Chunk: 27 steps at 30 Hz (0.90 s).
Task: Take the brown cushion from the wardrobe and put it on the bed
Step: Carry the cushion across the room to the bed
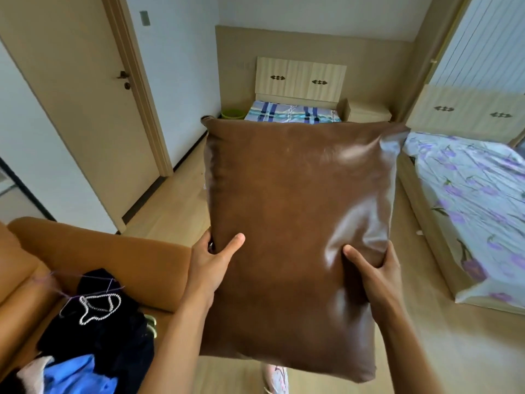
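A large brown leather-look cushion [298, 223] fills the middle of the view, held up in front of me above the floor. My left hand [211, 261] grips its left edge, thumb on the front face. My right hand [375, 275] grips its right edge low down, thumb pressing into the front. A bed with a purple-flowered sheet [477, 200] lies to the right. A second bed with a blue checked cover [292, 113] stands straight ahead against the far wall, partly hidden by the cushion. No wardrobe is visible.
An orange-brown sofa [99, 251] at lower left carries a pile of dark and blue clothes [96, 331]. A closed beige door [85, 109] is at left. A green bin [233, 113] sits beside the far bed. Wooden floor [176, 206] runs between the sofa and the beds.
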Each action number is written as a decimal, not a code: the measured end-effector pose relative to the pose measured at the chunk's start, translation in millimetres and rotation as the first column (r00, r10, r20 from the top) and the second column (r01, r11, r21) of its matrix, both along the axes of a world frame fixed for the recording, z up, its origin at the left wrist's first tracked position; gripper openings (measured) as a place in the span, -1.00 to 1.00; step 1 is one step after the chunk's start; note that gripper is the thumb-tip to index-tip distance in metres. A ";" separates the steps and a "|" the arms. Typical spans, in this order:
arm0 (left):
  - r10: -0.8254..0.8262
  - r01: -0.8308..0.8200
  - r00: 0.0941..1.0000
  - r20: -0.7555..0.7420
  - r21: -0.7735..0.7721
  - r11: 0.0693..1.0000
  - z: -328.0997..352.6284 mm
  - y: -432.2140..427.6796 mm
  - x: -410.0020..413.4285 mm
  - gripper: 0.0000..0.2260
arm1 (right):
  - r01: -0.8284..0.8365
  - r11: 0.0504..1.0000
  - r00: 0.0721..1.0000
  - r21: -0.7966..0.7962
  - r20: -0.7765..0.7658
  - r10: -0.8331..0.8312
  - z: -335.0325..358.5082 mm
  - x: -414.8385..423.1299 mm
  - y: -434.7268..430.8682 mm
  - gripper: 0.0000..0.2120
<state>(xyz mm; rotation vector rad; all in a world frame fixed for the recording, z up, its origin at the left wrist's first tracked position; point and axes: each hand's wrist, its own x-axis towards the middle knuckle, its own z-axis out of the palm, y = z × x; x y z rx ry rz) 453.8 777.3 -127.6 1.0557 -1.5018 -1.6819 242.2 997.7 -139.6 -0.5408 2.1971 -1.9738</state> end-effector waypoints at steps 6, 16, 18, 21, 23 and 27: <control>0.150 -0.149 0.987 0.052 -0.024 0.989 16.7 -112.2 -95.9 -0.57 | -0.143 0.990 0.988 -0.016 0.059 0.144 12.2 -126.3 -146.6 -0.35; 0.365 -0.361 0.929 0.052 -0.073 0.930 25.0 -310.6 -183.4 -0.83 | -0.387 0.920 0.918 -0.067 0.059 0.391 26.3 -247.7 -404.1 -0.52; 0.386 -0.382 0.922 0.043 -0.077 0.921 20.0 -356.2 -204.3 -0.82 | -0.398 0.915 0.914 -0.072 0.060 0.402 20.2 -268.9 -453.1 -0.52; 0.400 -0.397 0.916 0.026 -0.080 0.914 9.1 -434.3 -235.3 -0.76 | -0.418 0.906 0.904 -0.074 0.068 0.422 13.0 -299.6 -531.5 -0.53; 0.403 -0.398 0.914 0.042 -0.080 0.914 8.5 -490.5 -258.1 -0.79 | -0.405 0.911 0.909 -0.072 0.077 0.410 14.3 -319.2 -585.8 -0.53; 0.400 -0.392 0.913 0.082 -0.104 0.914 11.7 -585.1 -292.3 -0.71 | -0.393 0.917 0.913 -0.070 0.086 0.398 18.7 -352.6 -676.4 -0.49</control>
